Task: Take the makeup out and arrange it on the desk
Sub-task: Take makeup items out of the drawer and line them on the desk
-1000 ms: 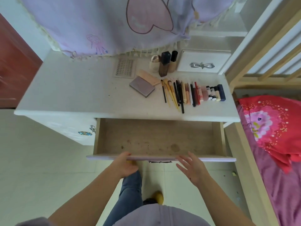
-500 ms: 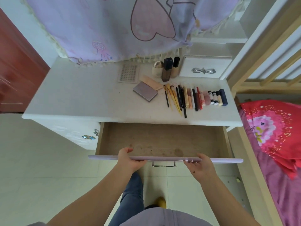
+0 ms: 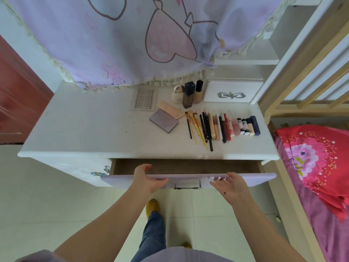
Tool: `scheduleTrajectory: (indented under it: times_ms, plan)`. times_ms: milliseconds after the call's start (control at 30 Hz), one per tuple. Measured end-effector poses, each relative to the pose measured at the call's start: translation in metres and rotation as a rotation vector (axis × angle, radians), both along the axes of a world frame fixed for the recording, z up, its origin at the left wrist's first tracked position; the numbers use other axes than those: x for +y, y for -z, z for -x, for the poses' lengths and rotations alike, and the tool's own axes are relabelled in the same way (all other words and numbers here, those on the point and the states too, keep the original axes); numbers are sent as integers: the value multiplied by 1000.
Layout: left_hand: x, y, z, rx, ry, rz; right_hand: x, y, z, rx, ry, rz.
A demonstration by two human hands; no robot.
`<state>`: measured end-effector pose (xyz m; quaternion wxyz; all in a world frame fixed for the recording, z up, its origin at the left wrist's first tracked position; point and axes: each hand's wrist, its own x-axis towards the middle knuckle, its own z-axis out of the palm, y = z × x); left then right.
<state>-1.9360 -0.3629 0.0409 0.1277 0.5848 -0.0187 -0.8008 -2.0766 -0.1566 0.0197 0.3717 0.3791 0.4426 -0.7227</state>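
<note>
Makeup lies on the white desk (image 3: 85, 129): a row of brushes, pencils and tubes (image 3: 222, 127), a grey palette (image 3: 164, 123), a beige flat case (image 3: 171, 110) and three upright bottles (image 3: 188, 95). Below the desktop the lilac drawer front (image 3: 260, 179) stands a narrow gap out, and the strip of drawer inside that shows is bare. My left hand (image 3: 149, 178) holds the front's top edge, thumb hooked over it. My right hand (image 3: 230, 186) presses flat fingers against the front, right of the metal handle (image 3: 187, 185).
A small white drawer box (image 3: 232, 90) and a sheet of lashes (image 3: 145, 99) sit at the desk's back. A lilac cloth (image 3: 132, 44) hangs over the back edge. A wooden bed frame (image 3: 302, 63) and red bedding (image 3: 311, 167) are close on the right.
The drawer has slid most of the way into the desk, with both hands staying on its front. The right hand went from gripping the edge to pressing flat.
</note>
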Motion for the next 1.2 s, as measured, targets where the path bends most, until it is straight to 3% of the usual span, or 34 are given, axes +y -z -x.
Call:
scheduleTrajectory:
  times_ms: [400,467,533,633,700,800,900,967,1000,1200]
  plan:
    - [-49,18,36,212,31,-51,-27,2,38,171,-186,61]
    - [-48,23,31,211,132,-28,-21,2,38,192,-304,-7]
    - [-43,20,27,123,353,67,-19,-5,37,235,-541,-220]
    - [-31,-5,30,-2,785,292,-30,-36,40,468,-1052,-539]
    - [-20,-32,44,37,952,457,-40,-54,41,782,-1212,-727]
    - [4,-65,68,48,1107,828,-49,-63,28,1315,-1154,-1080]
    - [26,-62,81,-236,1320,1573,-43,-52,13,1650,-1025,-1354]
    - [35,-49,77,-499,1431,2038,-32,-47,5,1647,-1087,-1408]
    - [39,-44,73,-545,1477,2146,-24,-44,0,1616,-1108,-1421]
    - [60,-16,54,-421,1760,2319,15,-33,-39,1340,-1147,-1542]
